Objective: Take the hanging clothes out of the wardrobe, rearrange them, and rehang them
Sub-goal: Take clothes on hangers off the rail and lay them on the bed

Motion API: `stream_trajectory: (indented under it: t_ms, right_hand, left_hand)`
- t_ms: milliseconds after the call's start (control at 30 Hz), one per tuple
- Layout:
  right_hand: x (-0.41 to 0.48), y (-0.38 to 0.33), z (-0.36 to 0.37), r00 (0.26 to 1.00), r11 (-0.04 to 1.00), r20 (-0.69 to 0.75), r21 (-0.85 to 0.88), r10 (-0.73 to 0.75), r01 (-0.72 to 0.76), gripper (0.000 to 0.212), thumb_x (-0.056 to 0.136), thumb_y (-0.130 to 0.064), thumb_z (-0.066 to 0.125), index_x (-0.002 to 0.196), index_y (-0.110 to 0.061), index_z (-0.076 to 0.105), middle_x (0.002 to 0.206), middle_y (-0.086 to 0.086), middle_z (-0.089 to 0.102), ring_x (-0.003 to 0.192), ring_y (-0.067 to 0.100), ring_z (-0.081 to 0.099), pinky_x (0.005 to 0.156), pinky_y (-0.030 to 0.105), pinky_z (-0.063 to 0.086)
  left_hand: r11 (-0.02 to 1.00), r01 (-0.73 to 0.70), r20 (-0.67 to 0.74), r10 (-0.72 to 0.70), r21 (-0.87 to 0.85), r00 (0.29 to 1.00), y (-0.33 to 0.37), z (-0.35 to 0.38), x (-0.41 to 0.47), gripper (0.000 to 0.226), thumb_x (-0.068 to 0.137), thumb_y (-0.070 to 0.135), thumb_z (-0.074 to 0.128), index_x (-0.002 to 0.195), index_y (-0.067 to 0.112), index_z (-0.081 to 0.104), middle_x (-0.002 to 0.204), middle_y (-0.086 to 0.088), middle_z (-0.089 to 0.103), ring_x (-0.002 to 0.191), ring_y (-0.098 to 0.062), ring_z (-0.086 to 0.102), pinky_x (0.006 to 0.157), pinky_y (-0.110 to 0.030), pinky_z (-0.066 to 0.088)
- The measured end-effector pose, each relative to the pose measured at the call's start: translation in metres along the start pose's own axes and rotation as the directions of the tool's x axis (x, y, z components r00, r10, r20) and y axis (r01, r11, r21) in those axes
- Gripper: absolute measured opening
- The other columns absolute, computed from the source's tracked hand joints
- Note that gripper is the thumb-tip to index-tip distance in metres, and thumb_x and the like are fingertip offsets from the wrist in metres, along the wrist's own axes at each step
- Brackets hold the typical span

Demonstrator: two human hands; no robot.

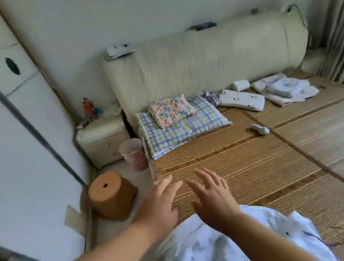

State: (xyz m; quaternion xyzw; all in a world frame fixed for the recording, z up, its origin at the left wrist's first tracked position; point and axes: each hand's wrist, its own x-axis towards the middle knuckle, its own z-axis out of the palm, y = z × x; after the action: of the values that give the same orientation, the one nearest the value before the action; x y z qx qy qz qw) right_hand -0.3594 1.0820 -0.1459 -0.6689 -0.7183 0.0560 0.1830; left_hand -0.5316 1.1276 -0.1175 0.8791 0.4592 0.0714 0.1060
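At the far left stands the white wardrobe door (12,144), with a brown stool (112,195) on the floor beside it and a pink bin (131,153) farther back. The left hand (160,202) and right hand (212,197) hover side by side above the woven bed mat (253,165), fingers straight and spread, holding nothing. A crumpled white garment (229,250) lies on the near edge of the mat below the right forearm, and folded pale clothes (286,91) sit far right by the headboard.
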Motion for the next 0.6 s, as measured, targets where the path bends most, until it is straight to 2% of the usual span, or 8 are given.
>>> stream_trajectory:
  t_ms: [67, 233, 367, 600]
  right_hand:
    - [0.016, -0.041, -0.015, 0.995, 0.995, -0.012, 0.017, -0.103, 0.103, 0.062, 0.084, -0.035, 0.053, 0.142, -0.038, 0.031, 0.155, 0.003, 0.022, 0.143, 0.024, 0.014, 0.112, 0.047, 0.019]
    - [0.038, -0.163, -0.053, 0.938, 0.939, -0.062, 0.036, -0.34, 0.343, 0.064, 0.084, -0.038, 0.053, 0.142, -0.042, 0.026, 0.154, -0.001, 0.023, 0.141, 0.02, 0.018, 0.112, 0.043, 0.021]
    - [0.039, -0.272, -0.082, 0.872, 0.872, -0.12, 0.063, -0.475, 0.485, 0.063, 0.086, -0.042, 0.051, 0.143, -0.044, 0.024, 0.154, -0.004, 0.021, 0.141, 0.019, 0.019, 0.112, 0.041, 0.018]
    - [0.005, -0.458, -0.131, 0.713, 0.713, -0.258, 0.11, -0.652, 0.692, 0.066, 0.087, -0.047, 0.052, 0.143, -0.044, 0.018, 0.154, -0.008, 0.02, 0.141, 0.017, 0.019, 0.112, 0.038, 0.019]
  left_hand:
    - [0.998, 0.052, -0.1, -0.049, 0.029, 0.994, -0.02, -0.041, -0.024, 0.066, 0.084, 0.029, 0.053, 0.145, 0.038, 0.029, 0.156, 0.004, 0.022, 0.142, -0.015, 0.021, 0.116, -0.031, 0.02]
    - [0.973, 0.191, -0.292, -0.147, 0.127, 0.945, -0.067, -0.133, -0.113, 0.066, 0.081, 0.036, 0.058, 0.143, 0.035, 0.036, 0.154, 0.002, 0.028, 0.139, -0.019, 0.027, 0.112, -0.031, 0.023]
    - [0.917, 0.339, -0.412, -0.232, 0.208, 0.881, -0.101, -0.197, -0.202, 0.067, 0.083, 0.043, 0.052, 0.145, 0.033, 0.031, 0.156, 0.002, 0.022, 0.142, -0.015, 0.02, 0.114, -0.032, 0.019]
    - [0.735, 0.622, -0.629, -0.355, 0.271, 0.692, -0.121, -0.304, -0.344, 0.068, 0.085, 0.049, 0.05, 0.144, 0.036, 0.02, 0.157, 0.004, 0.009, 0.143, -0.017, 0.007, 0.114, -0.041, 0.017]
